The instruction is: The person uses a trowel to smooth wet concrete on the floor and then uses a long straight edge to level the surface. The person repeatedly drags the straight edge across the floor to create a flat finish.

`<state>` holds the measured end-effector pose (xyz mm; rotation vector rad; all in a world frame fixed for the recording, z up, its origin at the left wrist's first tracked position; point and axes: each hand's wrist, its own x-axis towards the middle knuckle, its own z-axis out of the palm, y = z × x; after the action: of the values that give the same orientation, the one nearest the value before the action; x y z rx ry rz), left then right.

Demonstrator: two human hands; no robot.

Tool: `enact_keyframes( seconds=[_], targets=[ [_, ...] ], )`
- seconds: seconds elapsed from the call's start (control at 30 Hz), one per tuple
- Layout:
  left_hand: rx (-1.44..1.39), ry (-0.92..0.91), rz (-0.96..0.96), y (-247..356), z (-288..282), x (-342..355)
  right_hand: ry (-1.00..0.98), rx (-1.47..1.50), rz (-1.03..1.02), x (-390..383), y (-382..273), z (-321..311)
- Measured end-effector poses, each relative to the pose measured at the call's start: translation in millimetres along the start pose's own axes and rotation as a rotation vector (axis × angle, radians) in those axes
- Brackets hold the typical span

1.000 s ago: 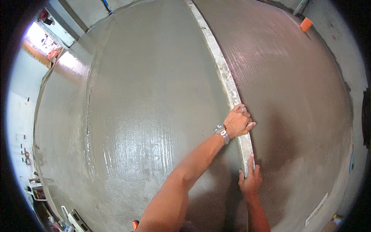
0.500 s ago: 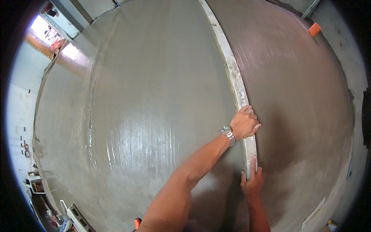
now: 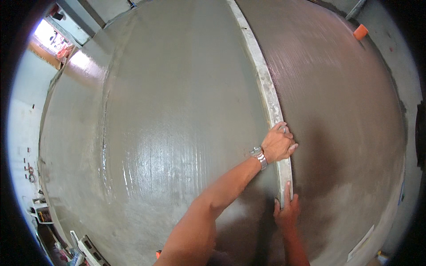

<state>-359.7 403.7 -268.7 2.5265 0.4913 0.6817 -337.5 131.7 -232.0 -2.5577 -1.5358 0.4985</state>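
Note:
A long pale straightedge bar point(image 3: 265, 75), smeared with cement, lies across the smooth wet cement surface point(image 3: 177, 88). It runs from the top of the view down to my hands. My left hand point(image 3: 278, 142), with a metal watch at the wrist and a ring, wraps over the bar from above. Below it, my right hand point(image 3: 287, 213) grips the bar's near end, a finger stretched along its face. The undersides of both hands are hidden.
An orange pipe end point(image 3: 360, 32) sticks up at the far right. Along the left edge stand a white wall point(image 3: 24, 115), a long level-like tool point(image 3: 91, 250) and assorted items. A pale flat strip point(image 3: 360, 243) lies at the lower right. Glare streaks the cement.
The near end of the bar has shifted slightly left and toward me, both hands moving with it. Their grips look the same.

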Motion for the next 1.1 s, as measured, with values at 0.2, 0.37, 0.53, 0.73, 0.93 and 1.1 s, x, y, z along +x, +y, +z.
enact_keyframes(
  seconds=[0.2, 0.37, 0.53, 0.73, 0.93, 1.1],
  targets=[
    [0.167, -0.039, -0.042, -45, -19, 27, 0.07, 0.025, 0.079, 55, -45, -10],
    [0.117, -0.03, -0.055, -49, -25, 25, 0.064, 0.063, -0.005, 58, -37, -2],
    [0.008, 0.002, -0.02, -17, -14, -5, 0.043, 0.084, -0.008, 15, -25, 4],
    [0.055, 0.064, -0.017, -56, -26, 13, 0.079, 0.029, 0.028, 50, -59, -2],
    [0.073, 0.048, -0.014, -43, -27, 2, 0.065, 0.102, -0.062, 35, -43, 5],
    [0.002, 0.021, -0.02, -26, -28, -9, 0.07, 0.096, -0.016, 13, -46, 3]
  ],
)
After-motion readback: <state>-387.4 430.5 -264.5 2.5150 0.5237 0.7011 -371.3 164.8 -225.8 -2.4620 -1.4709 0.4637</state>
